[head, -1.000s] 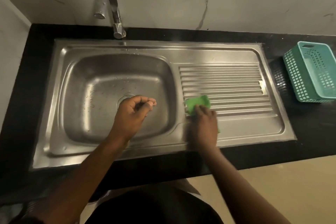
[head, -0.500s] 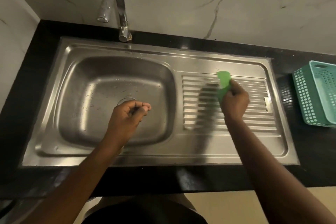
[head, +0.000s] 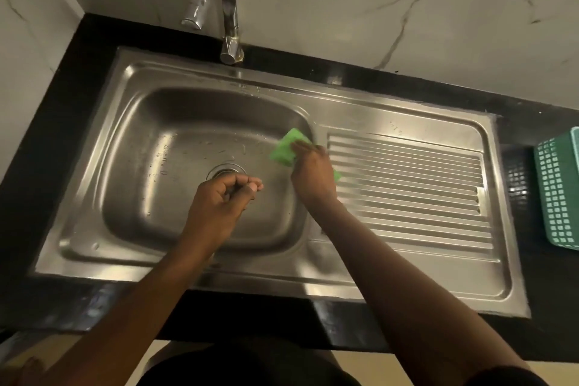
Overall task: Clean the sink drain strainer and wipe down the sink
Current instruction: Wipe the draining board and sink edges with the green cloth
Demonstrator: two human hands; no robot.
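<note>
A stainless steel sink (head: 134, 147) with a ribbed drainboard (head: 407, 197) is set in a black counter. The round drain strainer (head: 224, 171) sits in the basin floor, partly hidden behind my left hand (head: 219, 207). That hand hovers over the basin with its fingers curled closed and nothing visible in them. My right hand (head: 313, 175) presses a green sponge (head: 286, 147) against the basin's upper right wall, by the rim next to the drainboard. Water drops lie on the basin floor.
A curved chrome tap (head: 219, 6) stands behind the basin. A teal plastic basket (head: 557, 191) sits on the black counter (head: 62, 103) at the far right. A marble-patterned wall runs behind, and another wall closes the left side.
My right hand has carried the sponge from the drainboard ribs left to the basin's right wall. My left hand stays curled over the drain. The camera has shifted.
</note>
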